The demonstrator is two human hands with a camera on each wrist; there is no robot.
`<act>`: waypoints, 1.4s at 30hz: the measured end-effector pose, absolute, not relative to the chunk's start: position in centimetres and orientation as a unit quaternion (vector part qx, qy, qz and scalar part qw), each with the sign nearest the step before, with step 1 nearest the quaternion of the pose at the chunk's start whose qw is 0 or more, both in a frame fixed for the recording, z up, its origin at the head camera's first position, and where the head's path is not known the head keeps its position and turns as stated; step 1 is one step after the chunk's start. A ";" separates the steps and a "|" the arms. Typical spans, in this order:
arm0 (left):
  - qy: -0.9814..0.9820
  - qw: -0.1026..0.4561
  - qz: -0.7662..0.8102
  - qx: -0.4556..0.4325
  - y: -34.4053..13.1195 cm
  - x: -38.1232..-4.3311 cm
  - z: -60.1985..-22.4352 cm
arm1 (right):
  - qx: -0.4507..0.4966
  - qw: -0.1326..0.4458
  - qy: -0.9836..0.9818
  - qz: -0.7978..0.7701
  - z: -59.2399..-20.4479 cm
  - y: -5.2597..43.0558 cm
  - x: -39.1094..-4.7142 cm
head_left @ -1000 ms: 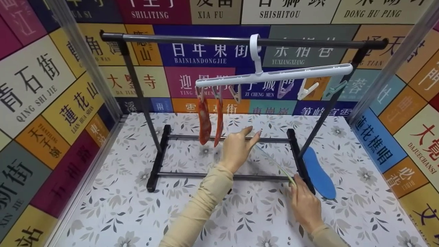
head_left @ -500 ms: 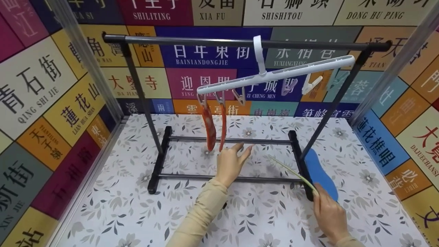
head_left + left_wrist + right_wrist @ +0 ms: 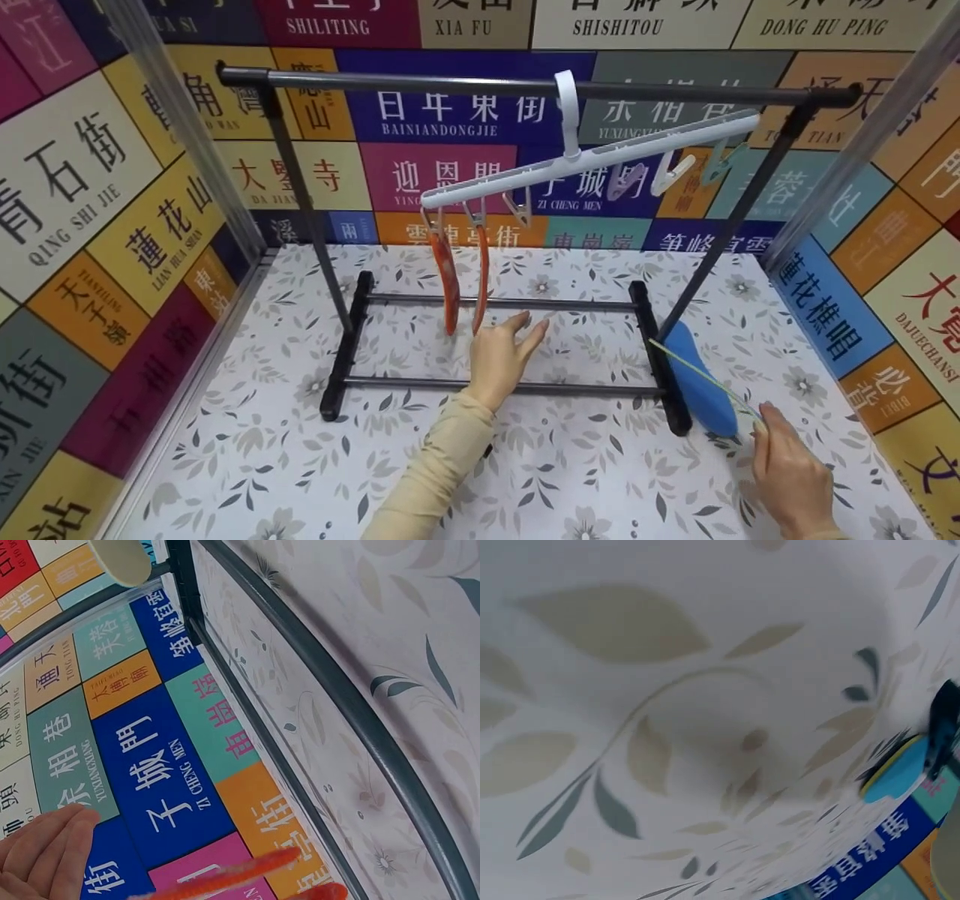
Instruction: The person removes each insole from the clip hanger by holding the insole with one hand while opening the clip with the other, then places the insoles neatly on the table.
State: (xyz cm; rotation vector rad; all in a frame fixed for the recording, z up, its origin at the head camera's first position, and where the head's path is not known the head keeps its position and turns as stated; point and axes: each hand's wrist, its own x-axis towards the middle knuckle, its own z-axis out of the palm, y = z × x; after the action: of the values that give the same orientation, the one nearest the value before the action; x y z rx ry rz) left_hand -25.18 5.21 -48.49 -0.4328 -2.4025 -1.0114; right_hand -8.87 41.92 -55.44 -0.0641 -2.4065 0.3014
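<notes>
My right hand [image 3: 795,465] pinches the near end of a thin pale yellow-green insole [image 3: 124,559], seen edge-on in the head view, its far end overlapping the blue insole [image 3: 701,390] on the table. My left hand [image 3: 499,360] holds nothing; thumb and forefinger are spread apart, close to the lower tip of one orange insole [image 3: 482,277]. A second orange insole [image 3: 448,289] hangs left of it. Both are clipped under the left end of a white hanger [image 3: 525,175], which tilts down to the left.
The hanger hooks over the top bar of a dark metal rack [image 3: 465,86]. Several clips dangle from the hanger, including a white clip [image 3: 671,174] on its right half. A floral cloth [image 3: 262,465] covers the table, with colourful sign-patterned walls around.
My right hand has moved right and toward me with the pale insole, away from the left hand. The left hand has shifted slightly left and down. The hanger's left end has dipped further.
</notes>
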 end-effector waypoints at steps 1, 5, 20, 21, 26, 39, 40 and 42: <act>-0.881 0.250 -0.368 -0.159 5.2 -25.1 -48.5 | -0.029 0.348 -0.930 0.112 -55.5 42.3 -9.0; -0.879 0.260 -0.366 -0.162 4.9 -24.9 -48.6 | -0.037 0.345 -0.933 0.100 -55.7 43.9 -9.7; -0.875 0.243 -0.388 -0.157 4.3 -24.9 -49.0 | -0.028 0.364 -0.928 0.073 -55.2 45.0 -16.9; -0.874 0.244 -0.389 -0.155 4.3 -24.9 -49.0 | -0.025 0.362 -0.929 0.071 -55.2 44.8 -17.2; -0.872 0.245 -0.395 -0.152 4.0 -24.8 -49.1 | -0.004 0.353 -0.933 0.068 -56.0 43.9 -17.9; -0.877 0.226 -0.397 -0.153 3.8 -24.5 -49.5 | 0.028 0.305 -0.950 0.062 -58.2 42.8 -16.1; -0.876 0.226 -0.397 -0.154 3.8 -24.5 -49.6 | 0.027 0.303 -0.950 0.063 -58.3 42.9 -16.1; -0.875 0.226 -0.399 -0.154 3.8 -24.5 -49.7 | 0.030 0.305 -0.950 0.062 -58.5 42.8 -16.1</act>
State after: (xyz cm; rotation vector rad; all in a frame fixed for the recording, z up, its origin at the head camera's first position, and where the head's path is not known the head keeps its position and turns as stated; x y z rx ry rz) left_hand -24.49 3.83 -49.70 -0.4249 -2.4119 -1.1006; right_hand -16.06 42.82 -58.54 0.0803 -2.5153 0.1633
